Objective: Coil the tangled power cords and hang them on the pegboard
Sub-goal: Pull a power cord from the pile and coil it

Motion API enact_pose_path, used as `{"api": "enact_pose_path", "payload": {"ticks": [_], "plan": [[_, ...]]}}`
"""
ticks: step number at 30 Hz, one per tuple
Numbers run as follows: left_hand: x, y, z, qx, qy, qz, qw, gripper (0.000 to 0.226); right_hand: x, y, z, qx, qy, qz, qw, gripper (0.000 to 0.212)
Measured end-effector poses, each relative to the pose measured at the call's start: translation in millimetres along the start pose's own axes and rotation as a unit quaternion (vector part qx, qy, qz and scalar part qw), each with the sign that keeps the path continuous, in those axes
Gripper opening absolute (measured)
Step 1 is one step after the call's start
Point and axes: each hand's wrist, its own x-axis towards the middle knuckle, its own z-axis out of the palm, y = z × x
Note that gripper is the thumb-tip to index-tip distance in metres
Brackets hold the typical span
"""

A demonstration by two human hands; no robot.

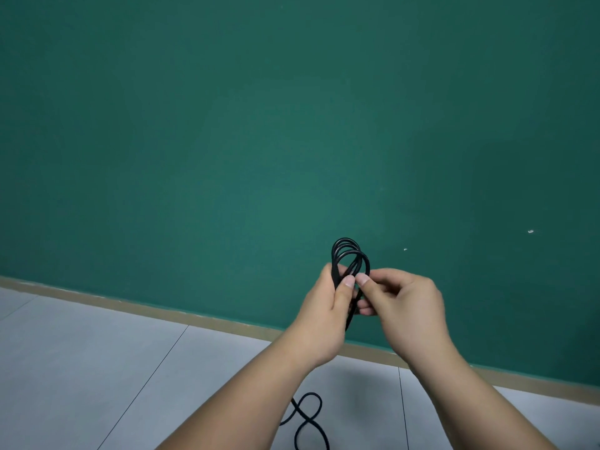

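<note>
Nearest: loose cord (308,414) on the grey floor tiles (97,352), lying in a figure-eight between the forearms. It's likely the uncoiled tail of the cord in hand, but the link is hidden behind the left wrist, so can't confirm.

Above it, held up in the air: power cord coil (348,254), several small black loops sticking up out of the grip. Left hand (324,306) has its fingers wrapped round the bundled strands, thumb pressed on the front. Right hand (409,306) pinches a strand just beside the left thumb, other fingers curled in.

Step, my read: laying the next loop. To do it well — use the left as a fixed anchor, feed slack with the right, and roll the strand slightly between thumb and finger so each turn lies flat. Match loop size. Shake out the floor figure-eight before drawing it up, or it may kink.

Far: tan baseboard (162,311), then green wall (259,125) with a small white fleck (530,231). No pegboard in view.

Containers: none visible — no bin, box or tray, so no contents to report.
</note>
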Motion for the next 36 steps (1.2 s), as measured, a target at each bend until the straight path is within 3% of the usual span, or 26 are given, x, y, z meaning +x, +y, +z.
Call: {"api": "enact_pose_path", "payload": {"ticks": [4, 9, 12, 16, 20, 28, 36], "plan": [[-3.4, 6.4, 1.0, -0.078, -0.025, -0.022, 0.996, 0.022, -0.2, 1.9, -0.8, -0.236, 0.042, -0.151, 0.959, 0.022], [-6.0, 9.3, 3.5, -0.075, -0.026, -0.021, 0.997, 0.02, 3.7, 1.1, -3.4, -0.37, -0.003, -0.153, 0.916, 0.038], [-4.1, 8.9, 0.3, -0.076, -0.026, -0.038, 0.996, 0.021, 8.3, 0.3, -9.0, -0.326, -0.064, -0.139, 0.933, 0.039], [-1.1, 15.0, -3.5, -0.045, -0.051, -0.055, 0.996, 0.02, 15.0, 0.7, -16.5, -0.16, -0.074, -0.086, 0.981, 0.026], [-6.0, 17.9, -1.2, -0.049, -0.109, -0.061, 0.991, 0.026, 23.0, 8.0, -20.7, -0.164, -0.097, -0.104, 0.976, 0.026], [-6.1, 22.2, 4.7, -0.14, -0.108, -0.086, 0.98, 0.051, 27.5, 12.9, -17.3, -0.076, -0.047, -0.101, 0.991, 0.025], [-4.4, 15.3, 0.1, -0.074, -0.165, -0.088, 0.98, 0.025, 24.2, 14.7, -16.2, 0.023, -0.077, -0.08, 0.994, 0.02]]}}
